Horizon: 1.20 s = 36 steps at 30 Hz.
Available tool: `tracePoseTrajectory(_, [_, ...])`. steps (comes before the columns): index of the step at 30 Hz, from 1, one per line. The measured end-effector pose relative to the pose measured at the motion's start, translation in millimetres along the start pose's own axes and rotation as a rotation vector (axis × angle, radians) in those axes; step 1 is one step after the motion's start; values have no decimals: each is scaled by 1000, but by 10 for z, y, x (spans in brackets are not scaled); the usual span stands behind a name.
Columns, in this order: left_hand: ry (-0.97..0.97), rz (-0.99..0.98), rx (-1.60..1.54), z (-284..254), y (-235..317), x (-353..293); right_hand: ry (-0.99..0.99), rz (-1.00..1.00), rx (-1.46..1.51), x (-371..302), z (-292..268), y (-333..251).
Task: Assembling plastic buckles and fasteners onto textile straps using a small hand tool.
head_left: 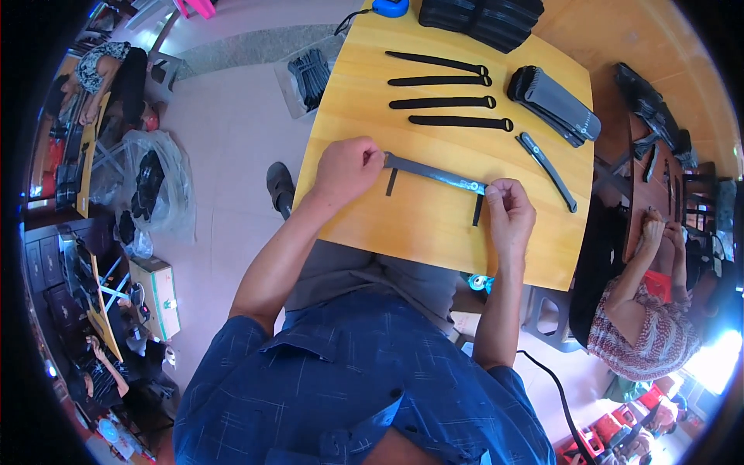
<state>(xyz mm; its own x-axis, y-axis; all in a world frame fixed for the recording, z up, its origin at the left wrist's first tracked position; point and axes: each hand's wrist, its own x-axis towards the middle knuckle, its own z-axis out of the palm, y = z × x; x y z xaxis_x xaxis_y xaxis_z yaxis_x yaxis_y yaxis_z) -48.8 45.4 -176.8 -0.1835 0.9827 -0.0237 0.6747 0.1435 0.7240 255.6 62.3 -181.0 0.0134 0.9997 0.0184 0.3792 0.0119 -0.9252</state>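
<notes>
A long grey strap lies across the near part of the yellow wooden table, stretched between both hands. My left hand is closed on its left end, where a short black tab hangs down. My right hand pinches the right end beside a metal ring and another short black tab. Several finished black straps with rings lie in a row farther back.
A bundle of dark straps and one single strap lie at the right. A black stack sits at the far edge. Another person works at a dark table on the right. Bags and boxes stand on the floor at left.
</notes>
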Motion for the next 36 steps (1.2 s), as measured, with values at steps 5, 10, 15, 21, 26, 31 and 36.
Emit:
tracePoseTrajectory(5, [-19, 6, 13, -7, 81, -4, 37, 22, 52, 15, -7, 90])
tracePoseTrajectory(10, [-30, 16, 24, -23, 87, 16, 40, 8, 43, 14, 14, 57])
tracePoseTrajectory(15, [-9, 51, 46, 0, 62, 26, 50, 0, 10, 27, 37, 62])
tracePoseTrajectory(21, [-10, 33, 48, 22, 54, 35, 67, 14, -54, 29, 55, 53])
tracePoseTrajectory(26, [3, 51, 59, 21, 54, 37, 71, 29, -92, 25, 75, 48])
tracePoseTrajectory(31, [9, 51, 46, 41, 25, 34, 96, -27, -207, 24, 90, 42])
tracePoseTrajectory(36, [-3, 43, 79, 32, 47, 34, 104, -48, -267, 22, 92, 25])
